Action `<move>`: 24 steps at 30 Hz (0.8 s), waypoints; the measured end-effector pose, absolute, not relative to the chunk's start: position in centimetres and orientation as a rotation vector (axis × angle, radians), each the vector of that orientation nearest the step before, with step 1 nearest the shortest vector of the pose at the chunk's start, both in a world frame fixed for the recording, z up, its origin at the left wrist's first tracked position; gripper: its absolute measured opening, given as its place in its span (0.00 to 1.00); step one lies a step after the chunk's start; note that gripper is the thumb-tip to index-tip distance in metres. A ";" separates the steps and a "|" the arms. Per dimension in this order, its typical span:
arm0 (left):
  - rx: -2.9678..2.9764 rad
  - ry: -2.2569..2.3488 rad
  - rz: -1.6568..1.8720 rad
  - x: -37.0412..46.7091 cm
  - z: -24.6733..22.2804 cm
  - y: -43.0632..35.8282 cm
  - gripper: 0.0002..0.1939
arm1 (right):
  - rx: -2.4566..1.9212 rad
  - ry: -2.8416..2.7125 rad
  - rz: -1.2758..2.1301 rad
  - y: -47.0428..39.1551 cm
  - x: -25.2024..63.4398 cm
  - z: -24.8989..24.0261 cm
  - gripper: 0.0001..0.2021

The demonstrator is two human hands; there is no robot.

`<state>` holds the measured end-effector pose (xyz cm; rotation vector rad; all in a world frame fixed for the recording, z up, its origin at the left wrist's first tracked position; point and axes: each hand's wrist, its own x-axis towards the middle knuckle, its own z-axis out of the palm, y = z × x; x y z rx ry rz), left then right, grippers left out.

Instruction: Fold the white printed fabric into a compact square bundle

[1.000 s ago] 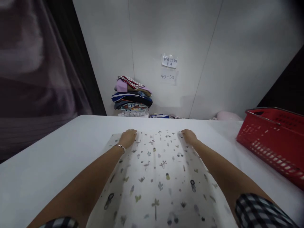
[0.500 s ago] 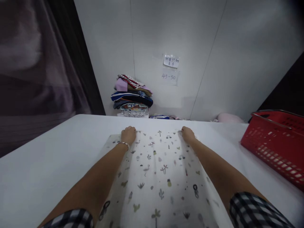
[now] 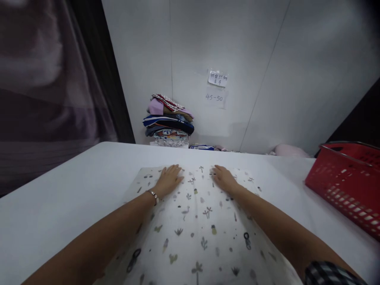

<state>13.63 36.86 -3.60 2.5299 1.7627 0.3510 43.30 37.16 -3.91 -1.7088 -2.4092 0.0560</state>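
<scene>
A white cloth [image 3: 198, 233] printed with small palms, cacti, birds and pineapples lies spread over the white table, its near end running out of the bottom of the view. My left hand [image 3: 169, 181], with a bracelet at the wrist, rests flat on the cloth close to its far edge, fingers stretched out. Across from it, my right hand [image 3: 224, 179] lies on the same far part, fingers extended and palm down. Neither hand grips the fabric. Two dark ring-shaped marks show on the cloth, left and right of its middle.
On the right of the table [image 3: 74, 198] stands a red plastic basket [image 3: 341, 182] with a metal handle. Beyond the far edge rises a stack of folded fabrics [image 3: 169, 118] against the wall. A dark curtain [image 3: 44, 99] hangs at left. Paper signs [image 3: 217, 78] are on the wall.
Both hands have let go of the cloth's far edge, opened and moved inward onto its surface. The far corners now lie flatter and spread wider.
</scene>
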 end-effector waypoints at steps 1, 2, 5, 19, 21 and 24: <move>2.534 1.723 0.309 13.7 -3.9 36.6 0.29 | -1.617 -2.495 0.117 37.0 42.7 -4.1 0.25; 2.513 1.715 0.264 13.8 -4.1 36.4 0.31 | -1.575 -2.554 0.189 36.9 42.1 -4.3 0.27; 2.378 1.803 0.173 13.9 -4.7 36.7 0.36 | -1.678 -2.570 0.355 37.4 41.1 -4.4 0.31; 2.367 1.839 0.167 13.9 -4.6 36.9 0.35 | -1.790 -2.528 0.457 39.4 38.3 -4.0 0.35; 2.366 1.837 0.165 13.4 -4.4 36.9 0.36 | -1.772 -2.518 0.461 39.3 39.6 -3.6 0.35; 2.390 1.955 0.186 11.3 -4.4 36.5 0.37 | -1.895 -2.429 0.322 38.3 43.3 -3.4 0.35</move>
